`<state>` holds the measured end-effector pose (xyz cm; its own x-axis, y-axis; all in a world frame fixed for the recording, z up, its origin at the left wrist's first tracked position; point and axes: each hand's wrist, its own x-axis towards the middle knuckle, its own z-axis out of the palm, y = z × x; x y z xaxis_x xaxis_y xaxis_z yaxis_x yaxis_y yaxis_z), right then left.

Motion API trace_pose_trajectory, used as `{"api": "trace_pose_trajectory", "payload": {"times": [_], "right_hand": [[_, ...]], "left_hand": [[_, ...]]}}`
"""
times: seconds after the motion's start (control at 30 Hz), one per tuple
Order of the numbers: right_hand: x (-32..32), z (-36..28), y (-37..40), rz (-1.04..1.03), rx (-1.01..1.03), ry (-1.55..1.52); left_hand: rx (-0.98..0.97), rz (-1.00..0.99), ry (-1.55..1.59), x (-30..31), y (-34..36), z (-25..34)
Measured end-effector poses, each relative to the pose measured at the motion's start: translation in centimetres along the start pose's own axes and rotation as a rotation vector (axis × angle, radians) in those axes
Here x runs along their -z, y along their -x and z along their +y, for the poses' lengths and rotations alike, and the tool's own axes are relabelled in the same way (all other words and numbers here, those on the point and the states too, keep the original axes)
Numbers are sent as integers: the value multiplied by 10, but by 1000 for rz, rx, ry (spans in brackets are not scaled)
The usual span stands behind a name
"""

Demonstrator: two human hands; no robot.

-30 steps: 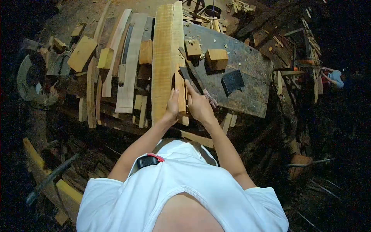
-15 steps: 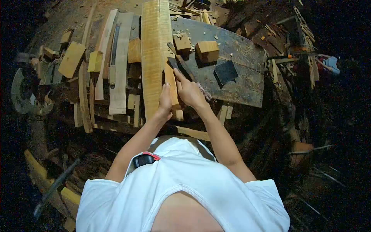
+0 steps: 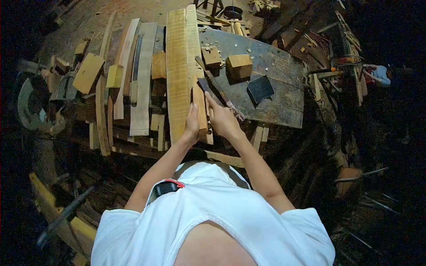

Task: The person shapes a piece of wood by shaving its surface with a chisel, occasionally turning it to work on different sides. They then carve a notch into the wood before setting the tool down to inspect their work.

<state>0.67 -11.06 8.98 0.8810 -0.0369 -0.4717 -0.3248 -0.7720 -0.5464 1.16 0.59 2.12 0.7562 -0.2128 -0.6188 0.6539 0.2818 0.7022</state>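
Hands, two, bare: left hand (image 3: 191,122) closed about the near end of a wood strip (image 3: 199,104), thumb along its left side, other fingers largely hidden; right hand (image 3: 222,120) closed on a dark blade (image 3: 205,85), forefinger extended along it, handle hidden in the palm. Blade slanting over the strip, its tip pointing far and left.

Bench (image 3: 284,71), one, dark and worn, paint scuffed, running to the right of the hands.

Board (image 3: 176,66), one, long, yellow, banded grain, lying near to far at the left of the strip. Narrower board (image 3: 191,35), pale, against its right side, the strip at its near end.

Plank (image 3: 143,84), one, pale, left of the yellow board; further narrow lengths of wood beyond it to the left.

Blocks, several: one cube (image 3: 239,63), squared, on the bench, far and right of the hands; one smaller block (image 3: 211,55) to its left, shavings on top; one orange block (image 3: 158,65) between plank and yellow board.

Bar (image 3: 214,80), one, narrow, dark, just right of the blade, a rag (image 3: 236,111) at its near end.

Slab (image 3: 260,89), one, black, roughly square, on the bench, nearer than the cube.

Shavings (image 3: 248,49), pale, small, scattered on the bench.
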Motion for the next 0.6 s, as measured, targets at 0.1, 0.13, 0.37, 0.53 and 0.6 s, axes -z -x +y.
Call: {"api": "trace_pose_trajectory", "payload": {"times": [0.1,0.13,0.37,0.53,0.6], "right_hand": [[3,-5,-4,10,-11,9],[5,-5,-10,33,-2,13],[-5,-8,6,50,-17,-15],[-14,7,-50,165,41,17],[-8,7,-43,166,57,-10]], "left_hand": [[23,-25,44,9,-8,-13],[84,-64,87,3,-6,-6],[20,43,24,-2,0,5],[-78,1,-37,-4,8,1],[-10,-7,-68,-6,12,11]]}}
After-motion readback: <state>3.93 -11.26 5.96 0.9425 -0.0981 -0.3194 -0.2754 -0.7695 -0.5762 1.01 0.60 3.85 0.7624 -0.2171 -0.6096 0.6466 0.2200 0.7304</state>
